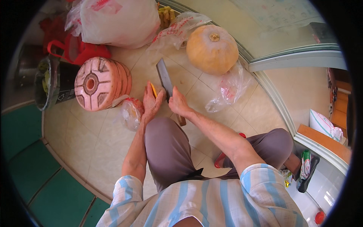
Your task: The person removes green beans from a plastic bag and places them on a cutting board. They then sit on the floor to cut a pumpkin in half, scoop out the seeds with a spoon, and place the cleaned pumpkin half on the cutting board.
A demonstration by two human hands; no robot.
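Note:
My left hand holds a cut piece of what looks like pumpkin, a strip of orange flesh showing beside the fingers. Part of the piece is hidden behind the hand. Just to its right, my right hand grips a large kitchen knife. The broad blade points away from me, and the wooden handle shows below the wrist, near my knee. Against my left wrist lies a clear plastic bag with red print and something pale inside. Farther off at the right stands a whole orange pumpkin.
A round pink plastic stool stands at the left, near a lined bin and a red bag. One big stuffed white bag fills the back. Crumpled plastic lies before the sliding-door track.

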